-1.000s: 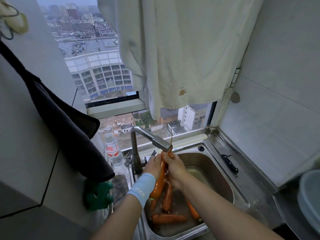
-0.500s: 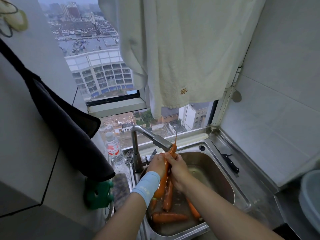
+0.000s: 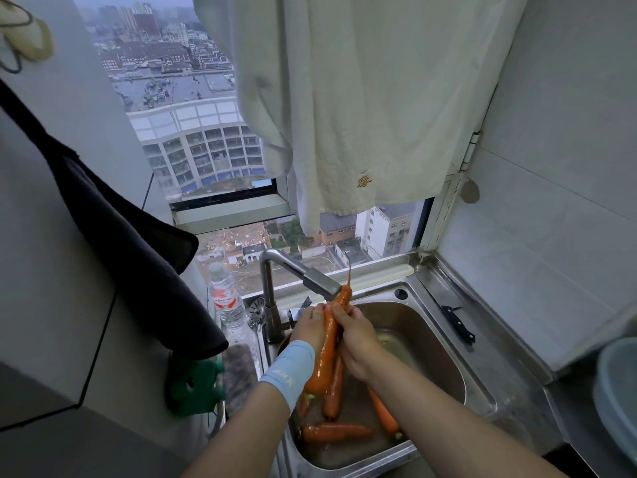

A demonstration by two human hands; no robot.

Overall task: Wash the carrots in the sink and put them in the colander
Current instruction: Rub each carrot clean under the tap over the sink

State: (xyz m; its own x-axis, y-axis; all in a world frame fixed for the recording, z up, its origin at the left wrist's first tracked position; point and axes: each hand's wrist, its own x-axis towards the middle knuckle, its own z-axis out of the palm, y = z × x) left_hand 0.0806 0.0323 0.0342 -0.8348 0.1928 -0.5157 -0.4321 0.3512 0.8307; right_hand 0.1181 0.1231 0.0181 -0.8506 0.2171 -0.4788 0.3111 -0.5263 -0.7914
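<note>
Far left, a dark cloth [image 3: 120, 270] hangs off the wall, w/ a green plastic thing [image 3: 193, 388] under it. A water bottle [image 3: 225, 300] stands on the ledge just beside the tap [image 3: 319, 282].

Over the sink [image 3: 424, 326]: left hand [image 3: 310, 322] and right hand [image 3: 358, 343] are close together, both wrapped round one carrot [image 3: 327, 346]. It's held near upright, thin tip up by the spout. Can't make out running water from here.

Below the hands I count approx four more carrots [image 3: 336, 432] lying wet in the basin.

Right of the sink, a knife [image 3: 456, 324] lies on the steel counter. At the far right edge there's a pale round tub [image 3: 617, 398], cut off, so can't tell if that's the colander.

My read: early on. One carrot is under scrub, the rest are prob unwashed, and nothing is seen transferred yet.
</note>
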